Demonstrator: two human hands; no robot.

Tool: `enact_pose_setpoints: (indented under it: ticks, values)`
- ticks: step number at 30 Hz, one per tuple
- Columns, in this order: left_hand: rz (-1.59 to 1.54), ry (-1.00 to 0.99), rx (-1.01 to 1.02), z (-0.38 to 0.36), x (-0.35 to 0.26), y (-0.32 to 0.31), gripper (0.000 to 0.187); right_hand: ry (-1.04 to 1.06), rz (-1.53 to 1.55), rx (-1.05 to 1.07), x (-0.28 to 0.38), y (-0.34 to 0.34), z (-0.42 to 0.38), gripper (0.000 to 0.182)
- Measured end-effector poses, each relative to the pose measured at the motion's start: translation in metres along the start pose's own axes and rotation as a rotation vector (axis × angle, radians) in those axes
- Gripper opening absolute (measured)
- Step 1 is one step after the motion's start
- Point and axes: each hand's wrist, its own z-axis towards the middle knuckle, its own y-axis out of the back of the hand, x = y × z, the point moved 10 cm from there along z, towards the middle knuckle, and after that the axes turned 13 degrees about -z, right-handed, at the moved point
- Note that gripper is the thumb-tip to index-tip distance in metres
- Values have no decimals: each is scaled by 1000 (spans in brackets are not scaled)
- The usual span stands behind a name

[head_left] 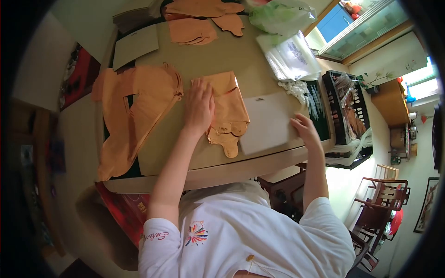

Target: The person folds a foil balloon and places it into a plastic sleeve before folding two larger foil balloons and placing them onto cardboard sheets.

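My left hand [200, 105] lies flat, fingers stretched out, on the left side of a folded orange-tan garment [229, 104]. The lower end of this garment sticks out as a narrow rounded flap towards me. To its right, touching or just under its edge, is a pale grey-white card [269, 123] with a small slot near the top. My right hand [306, 130] grips the card's right edge with bent fingers. On the left of the table lies another orange-tan garment [134, 111], spread out unfolded with leg-like parts.
More orange garments [192, 31] lie at the table's [176, 157] far side, near a grey card [135, 46]. Clear plastic sleeves [292, 58], a green plastic bag [282, 17] and pale strips [315, 99] sit at the right. Beyond that edge stands a black crate [338, 104].
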Motion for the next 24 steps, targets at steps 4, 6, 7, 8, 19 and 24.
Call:
enact_pose_setpoints:
  ticks: [4,6,7,8,19,24]
  values:
    - [-227,-50,-45,-37,-31,32,38,33,124,23,-14,56,-52,14]
    - [-317,104,-111,-61,-8,49,37,35,240,41,-20,60,-69,15]
    - [-359,180,-147,-70,4,57,37,24,270,44,-17,54,-75,15]
    - [-418,245,-170,-77,14,62,38,12,301,46,-12,42,-79,15]
    - [-241,-34,46,-62,-62,37,37,67,292,197,34,-109,-49,15]
    - [-225,-85,290,-84,-75,-1,37,35,164,152,20,-105,-69,16]
